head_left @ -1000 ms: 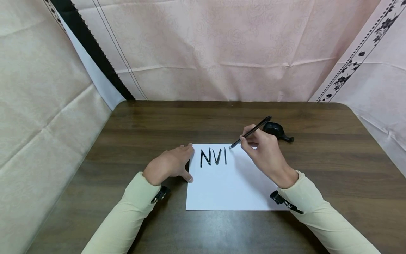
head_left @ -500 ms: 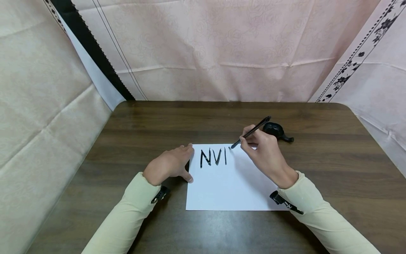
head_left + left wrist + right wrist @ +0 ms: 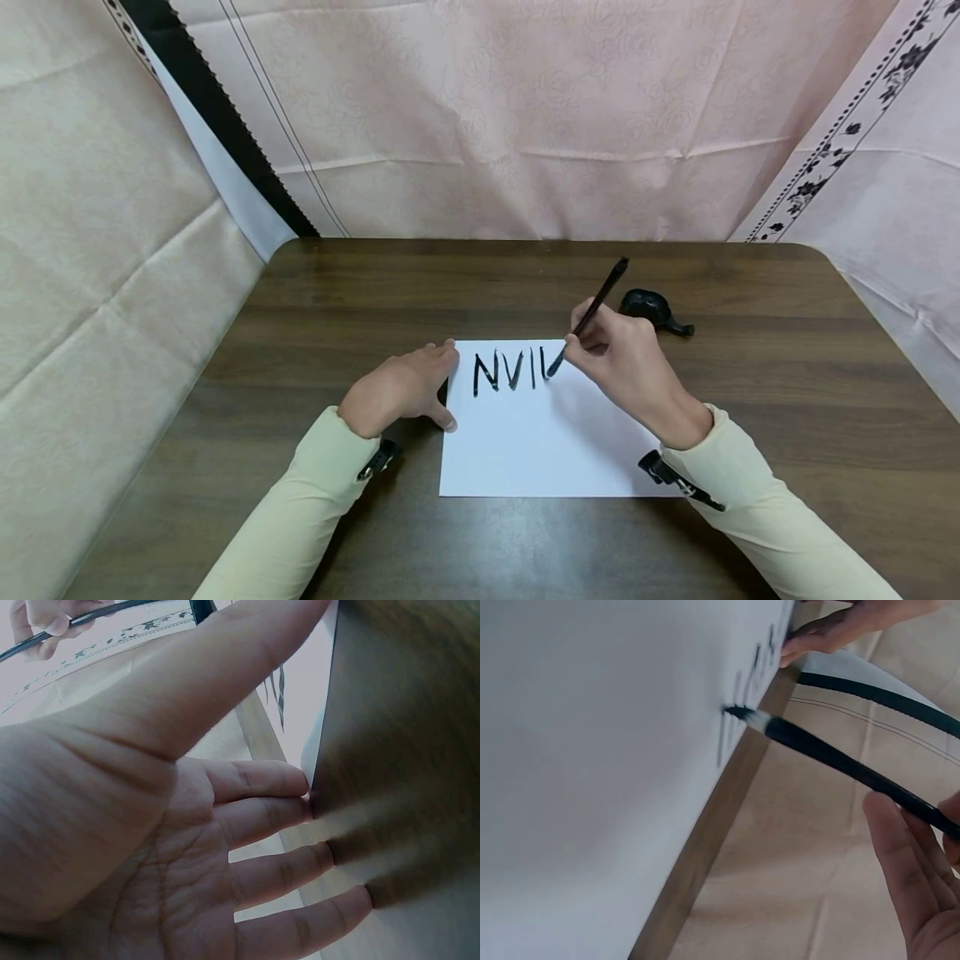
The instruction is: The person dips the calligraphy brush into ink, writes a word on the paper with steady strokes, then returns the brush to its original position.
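A white sheet of paper (image 3: 510, 450) lies on the wooden table, with black strokes like "NVI" and one further stroke along its top. My right hand (image 3: 626, 367) pinches a dark-handled ink brush (image 3: 600, 296) between thumb and fingers. In the right wrist view the black tip of the brush (image 3: 817, 750) touches the paper at the end of a stroke. My left hand (image 3: 405, 387) rests at the sheet's left edge, thumb and fingertips on paper and table. The left wrist view shows its fingers (image 3: 277, 874) stretched out, holding nothing.
Just behind the right hand sits a small black pot with a short handle (image 3: 648, 307), partly covered by the hand. The wooden table (image 3: 337, 283) ends at a far edge with rounded corners. Pale patterned cloth (image 3: 525, 125) hangs beyond and to both sides.
The brush tip has moved down the paper, leaving a new vertical stroke right of the "I". The brush handle stands steeper. The left hand has not moved.
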